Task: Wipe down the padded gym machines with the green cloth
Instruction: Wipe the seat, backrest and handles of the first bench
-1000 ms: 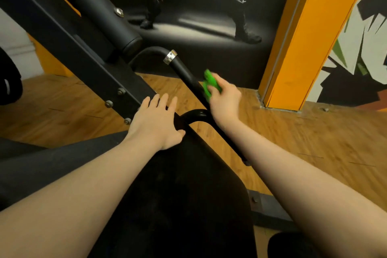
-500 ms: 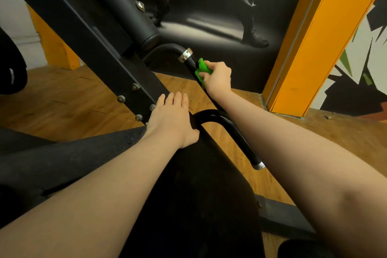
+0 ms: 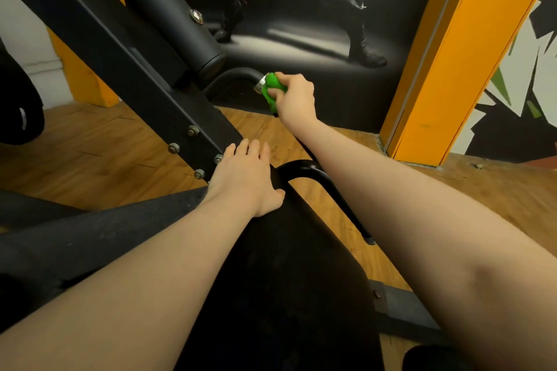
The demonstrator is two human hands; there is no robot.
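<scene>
A black padded seat (image 3: 289, 295) of a gym machine fills the lower middle. My left hand (image 3: 247, 178) rests flat on its far edge, fingers straight. My right hand (image 3: 294, 99) grips the bunched green cloth (image 3: 271, 90) around the upper end of a black handle bar (image 3: 340, 199), right beside its silver collar (image 3: 259, 85). Most of that handle's grip is hidden behind my right forearm. A second curved black handle (image 3: 301, 167) rises just right of my left hand.
A slanted black steel frame (image 3: 120, 69) with bolts and a thick black cylinder (image 3: 177, 24) crosses the upper left. An orange pillar (image 3: 452, 69) stands at the right, a dark wall poster (image 3: 301, 24) behind. Wooden floor (image 3: 90, 159) surrounds the machine. A black weight plate (image 3: 18, 108) sits far left.
My right hand has slid the green cloth up the handle bar to the silver collar. My left hand has stayed on the seat edge.
</scene>
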